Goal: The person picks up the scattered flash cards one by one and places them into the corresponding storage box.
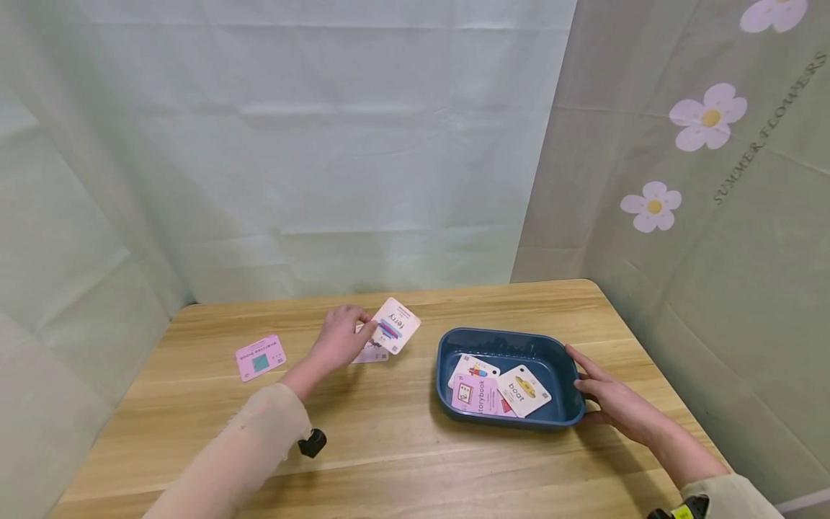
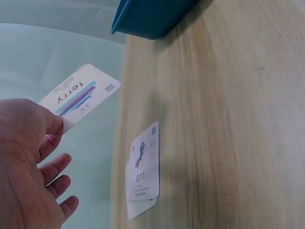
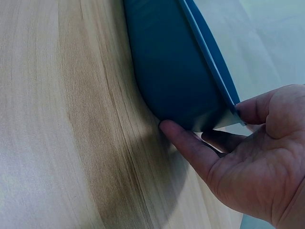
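My left hand (image 1: 340, 335) pinches the corner of a white flash card marked "ferry" (image 1: 395, 326) between thumb and fingers, raised over the table. Below it, a pink "ant" card (image 2: 145, 162) lies on top of another card (image 2: 138, 210). At the right, my right hand (image 1: 616, 405) grips the end of a blue dish (image 1: 550, 360), its thumb at the rim and fingers against the outer wall. Inside the dish are a "boat" card (image 1: 525, 391), a pink "storybook" card (image 1: 476, 396) and a partly covered white card (image 1: 480, 365).
A pink "exercise book" card (image 1: 261, 357) lies on the wooden table (image 1: 376, 440) at the left. Pale cloth (image 1: 324, 144) hangs behind the table, with a flower-printed cloth (image 1: 700, 288) along the right side.
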The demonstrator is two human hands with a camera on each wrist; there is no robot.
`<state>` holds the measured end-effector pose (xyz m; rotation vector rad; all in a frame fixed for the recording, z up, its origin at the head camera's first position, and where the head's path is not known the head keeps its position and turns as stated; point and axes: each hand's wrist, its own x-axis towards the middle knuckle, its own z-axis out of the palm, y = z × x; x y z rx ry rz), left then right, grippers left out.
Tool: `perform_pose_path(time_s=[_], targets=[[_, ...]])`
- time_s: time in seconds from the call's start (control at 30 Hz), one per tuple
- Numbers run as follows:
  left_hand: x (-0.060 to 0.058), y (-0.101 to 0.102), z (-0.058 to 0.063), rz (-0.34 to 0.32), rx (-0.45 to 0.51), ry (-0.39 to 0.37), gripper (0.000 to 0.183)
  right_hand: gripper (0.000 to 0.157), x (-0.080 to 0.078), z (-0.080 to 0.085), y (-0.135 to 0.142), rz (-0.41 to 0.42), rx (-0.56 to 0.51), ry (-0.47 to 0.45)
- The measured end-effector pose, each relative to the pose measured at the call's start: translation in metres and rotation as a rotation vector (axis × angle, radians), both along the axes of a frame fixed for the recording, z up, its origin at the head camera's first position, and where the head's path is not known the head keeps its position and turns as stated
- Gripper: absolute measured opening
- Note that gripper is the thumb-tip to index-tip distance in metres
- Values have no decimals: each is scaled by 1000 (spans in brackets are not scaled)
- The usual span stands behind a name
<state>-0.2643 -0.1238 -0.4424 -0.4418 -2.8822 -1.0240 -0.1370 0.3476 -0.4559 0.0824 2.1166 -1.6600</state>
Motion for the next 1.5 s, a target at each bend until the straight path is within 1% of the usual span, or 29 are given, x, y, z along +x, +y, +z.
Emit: perform_pose_path(time_s=[0.23,0.8,1.1,1.37,1.5], targets=[[4,0,6,-14,14,0,22,68,0,0,0,-4,-2,-3],[12,2,18,-20,53,-2,20,68,0,1,0,-6,7,-6],[18,4,24,-44,72,9,19,67,-1,1,0,-5,10,-11],[22,7,33,-62,81,28,18,67,0,1,-1,-1,4,-3],[24,10,38,-76,83,23,17,67,0,1,0,2,2,-3]])
